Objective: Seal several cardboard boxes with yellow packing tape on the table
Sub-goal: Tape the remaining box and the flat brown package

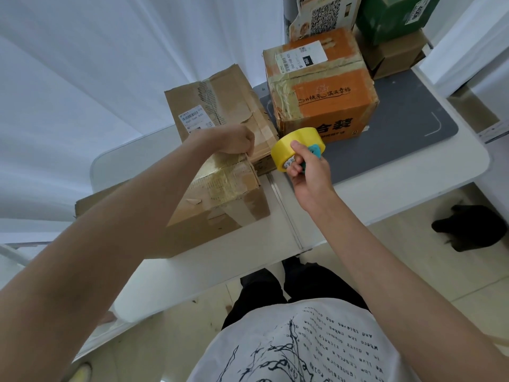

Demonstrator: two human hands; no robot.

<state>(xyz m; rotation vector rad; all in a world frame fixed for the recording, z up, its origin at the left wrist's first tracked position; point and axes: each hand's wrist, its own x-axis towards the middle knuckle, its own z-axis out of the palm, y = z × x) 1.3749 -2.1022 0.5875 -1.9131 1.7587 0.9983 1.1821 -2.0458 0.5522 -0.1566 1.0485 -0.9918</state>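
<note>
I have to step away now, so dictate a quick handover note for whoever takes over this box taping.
Left hand: closed on the top edge of the brown cardboard box, pinching at its seam.
Right hand: holding the yellow tape roll, raised beside that box.
Orange box stands behind on the grey mat; more boxes are stacked beyond.
Done: no fresh yellow tape visible on any box.
Left: tape the brown box's seam, then the others.

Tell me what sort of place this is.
Probably an indoor parcel-packing spot: worn cardboard boxes with shipping labels on a white table, more boxes stacked behind, yellow tape roll in hand.
</note>
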